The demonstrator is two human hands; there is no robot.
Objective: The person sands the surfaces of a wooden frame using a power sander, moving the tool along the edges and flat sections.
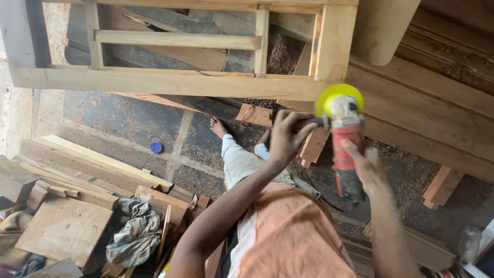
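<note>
Firmly closed, both hands' grip on red angle grinder (346, 149).

Dusty floor (118, 123); blue cap (156, 148), offcuts (77, 175), cloth (135, 231)

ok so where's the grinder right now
In the head view, right of centre: the red grinder is held in both hands, its yellow disc at the wooden frame.

Soft daylight falls evenly, brightest at the left edge; shadows are faint, focus is mostly sharp, edges bend slightly.
</note>
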